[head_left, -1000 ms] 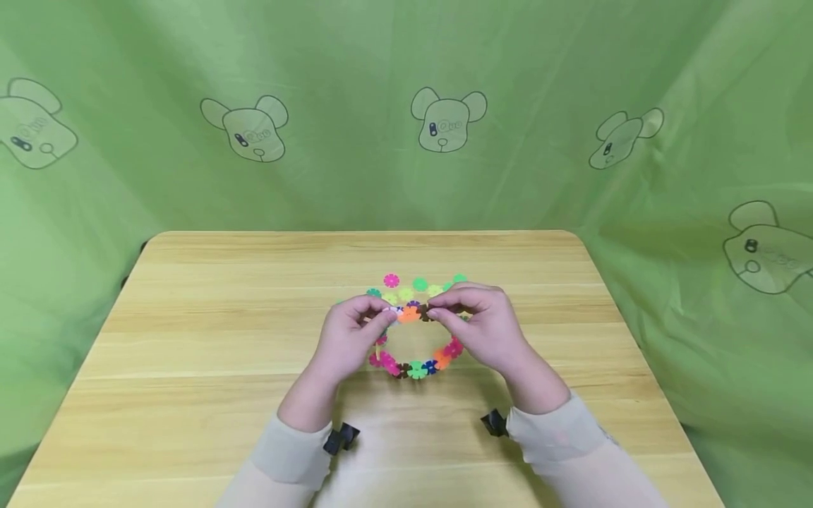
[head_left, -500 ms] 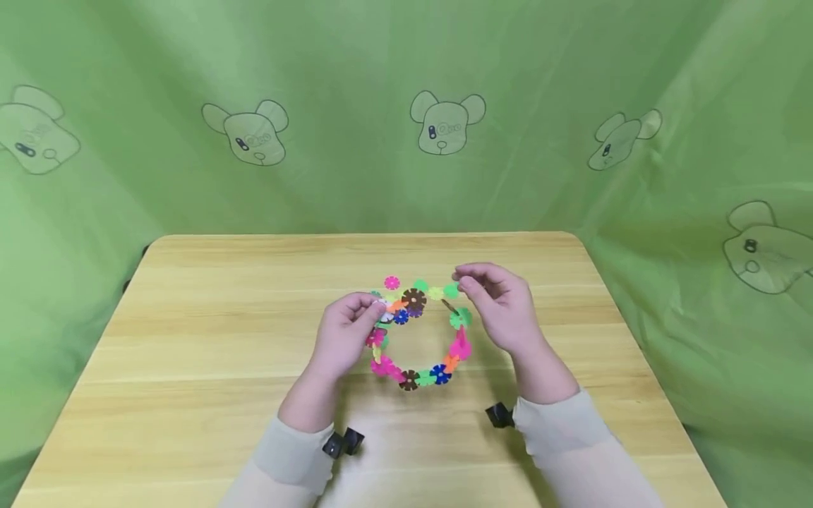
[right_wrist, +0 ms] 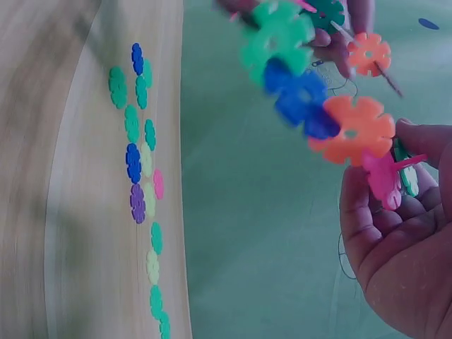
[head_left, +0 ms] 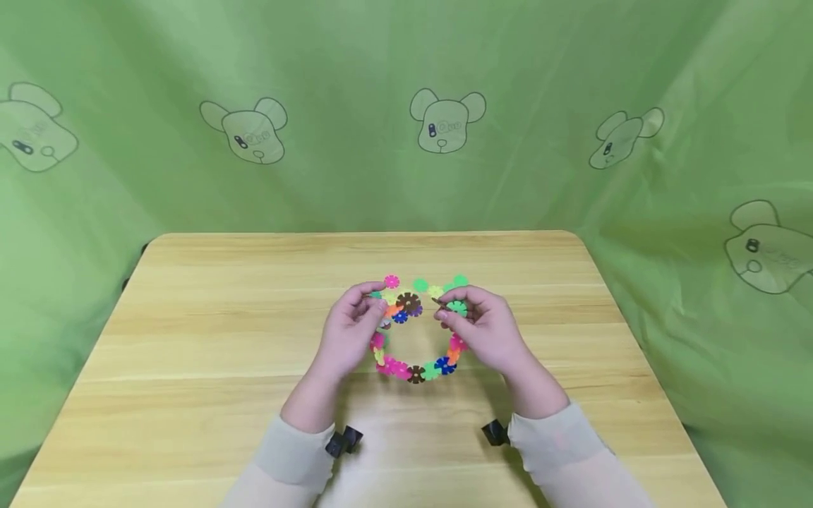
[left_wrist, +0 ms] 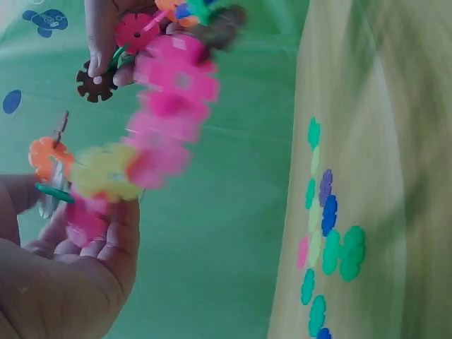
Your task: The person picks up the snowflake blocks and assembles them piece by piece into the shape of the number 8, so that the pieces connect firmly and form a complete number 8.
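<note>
My left hand (head_left: 349, 330) holds the chain of notched discs (head_left: 416, 374) near its eleven o'clock end and my right hand (head_left: 490, 326) grips its one o'clock end, the raised loop curving through six o'clock, other discs (head_left: 420, 285) lying toward twelve on the table (head_left: 190, 324).

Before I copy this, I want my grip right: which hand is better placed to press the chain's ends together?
Probably the right hand: it pinches the brown disc at one end. The left hand grips further back, leaving an orange disc and a second brown disc projecting, so it seems suited to steadying.
</note>
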{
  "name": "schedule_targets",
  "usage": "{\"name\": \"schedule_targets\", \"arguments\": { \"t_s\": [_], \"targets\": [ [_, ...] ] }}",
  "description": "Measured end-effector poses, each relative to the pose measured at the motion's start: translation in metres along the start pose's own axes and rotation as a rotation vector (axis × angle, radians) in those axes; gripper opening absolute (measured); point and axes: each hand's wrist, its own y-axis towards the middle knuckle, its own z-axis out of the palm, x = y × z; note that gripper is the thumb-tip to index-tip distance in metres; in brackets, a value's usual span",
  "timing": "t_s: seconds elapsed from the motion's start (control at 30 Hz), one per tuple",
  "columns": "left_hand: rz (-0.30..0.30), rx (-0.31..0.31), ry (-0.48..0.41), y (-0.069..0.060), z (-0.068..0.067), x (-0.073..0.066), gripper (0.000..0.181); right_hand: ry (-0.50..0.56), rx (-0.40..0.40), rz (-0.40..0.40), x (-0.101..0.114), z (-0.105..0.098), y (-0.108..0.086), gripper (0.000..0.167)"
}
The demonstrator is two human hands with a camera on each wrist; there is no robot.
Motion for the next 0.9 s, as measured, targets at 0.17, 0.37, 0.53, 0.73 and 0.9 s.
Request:
{"name": "schedule_targets", "arguments": {
  "t_s": [0.17,0.37,0.53,0.73,0.9],
  "targets": [
    [0.018,0.061,0.095,-0.0016,0.0056,-0.002,0.02,0.004,0.003,-0.016,0.0031,0.0044,-0.0016,0.016],
    [-0.017,0.042,0.113,-0.0004,0.0068,-0.0001,0.016,-0.003,0.016,-0.029,0.0044,0.0063,-0.0046,0.016],
    [0.005,0.051,0.113,0.0002,0.0064,-0.0004,0.014,-0.005,0.043,-0.023,0.0071,0.0078,-0.0058,0.015],
    [-0.014,0.066,0.087,-0.0013,0.0067,-0.0019,0.012,-0.021,0.062,-0.016,0.009,0.01,-0.0049,0.015],
    [-0.023,0.063,0.087,-0.0013,0.0073,-0.0041,0.011,-0.048,0.068,-0.008,0.009,0.0108,-0.0033,0.014]
  ]
}}
